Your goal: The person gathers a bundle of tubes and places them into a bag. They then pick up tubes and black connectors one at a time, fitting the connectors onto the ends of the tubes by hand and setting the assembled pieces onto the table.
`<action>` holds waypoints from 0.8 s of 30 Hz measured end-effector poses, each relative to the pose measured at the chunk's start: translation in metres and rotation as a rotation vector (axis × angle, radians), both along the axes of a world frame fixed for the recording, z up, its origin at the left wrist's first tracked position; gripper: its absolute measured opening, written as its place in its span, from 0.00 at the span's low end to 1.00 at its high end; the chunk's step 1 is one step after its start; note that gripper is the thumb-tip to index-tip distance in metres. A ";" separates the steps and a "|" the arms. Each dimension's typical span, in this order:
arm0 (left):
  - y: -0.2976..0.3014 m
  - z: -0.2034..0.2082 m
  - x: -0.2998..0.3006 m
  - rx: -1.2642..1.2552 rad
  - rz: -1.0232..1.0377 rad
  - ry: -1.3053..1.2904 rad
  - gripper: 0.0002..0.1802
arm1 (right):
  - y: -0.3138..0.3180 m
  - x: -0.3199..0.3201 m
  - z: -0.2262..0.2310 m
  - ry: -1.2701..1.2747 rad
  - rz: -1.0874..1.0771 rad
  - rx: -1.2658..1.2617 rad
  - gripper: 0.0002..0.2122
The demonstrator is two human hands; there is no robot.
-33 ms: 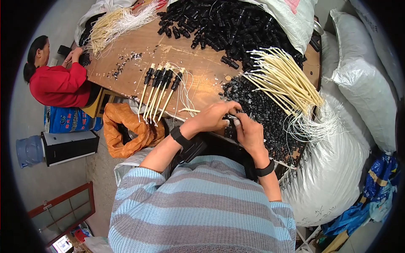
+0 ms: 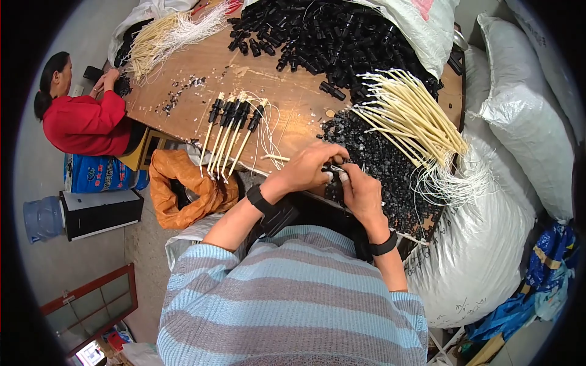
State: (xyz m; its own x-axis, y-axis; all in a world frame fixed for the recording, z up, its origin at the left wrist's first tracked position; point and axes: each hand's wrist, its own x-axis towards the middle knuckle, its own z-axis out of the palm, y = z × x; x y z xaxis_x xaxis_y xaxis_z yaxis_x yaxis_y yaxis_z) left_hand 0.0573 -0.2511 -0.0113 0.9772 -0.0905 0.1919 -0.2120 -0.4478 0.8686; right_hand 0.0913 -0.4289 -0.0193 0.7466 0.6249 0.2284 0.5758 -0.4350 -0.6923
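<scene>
We note left hand [image 2: 311, 166] and right hand [image 2: 364, 190] together, pinching a small, mostly hidden part [image 2: 337, 169] over the bench's [image 2: 296, 129] near edge, bits [image 2: 400, 198] and rods [image 2: 421, 119] alongside, likely for short reaches.

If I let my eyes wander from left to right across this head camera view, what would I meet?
Person in red, orange bag, wearer's left hand, wearer's right hand, tangle of white threads, upper white sack near the right edge.
</scene>
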 end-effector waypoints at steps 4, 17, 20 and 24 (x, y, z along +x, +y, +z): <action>0.001 0.000 -0.003 0.139 0.115 -0.193 0.07 | 0.001 -0.002 0.001 -0.046 -0.005 -0.005 0.08; 0.032 -0.050 0.032 0.328 0.262 -0.156 0.24 | -0.005 -0.006 -0.003 0.306 -0.224 0.142 0.04; 0.039 -0.055 0.033 0.204 0.256 -0.008 0.21 | -0.011 -0.004 -0.006 0.383 -0.291 0.160 0.04; 0.005 -0.021 0.023 -0.044 0.191 0.113 0.14 | -0.012 0.004 -0.011 0.468 -0.382 0.166 0.04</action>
State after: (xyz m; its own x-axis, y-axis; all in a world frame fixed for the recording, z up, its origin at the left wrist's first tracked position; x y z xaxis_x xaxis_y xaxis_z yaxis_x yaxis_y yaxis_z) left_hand 0.0800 -0.2456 -0.0324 0.9913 0.1042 0.0801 -0.0275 -0.4317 0.9016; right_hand 0.0949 -0.4412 -0.0306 0.9544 0.2788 -0.1063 0.0201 -0.4155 -0.9094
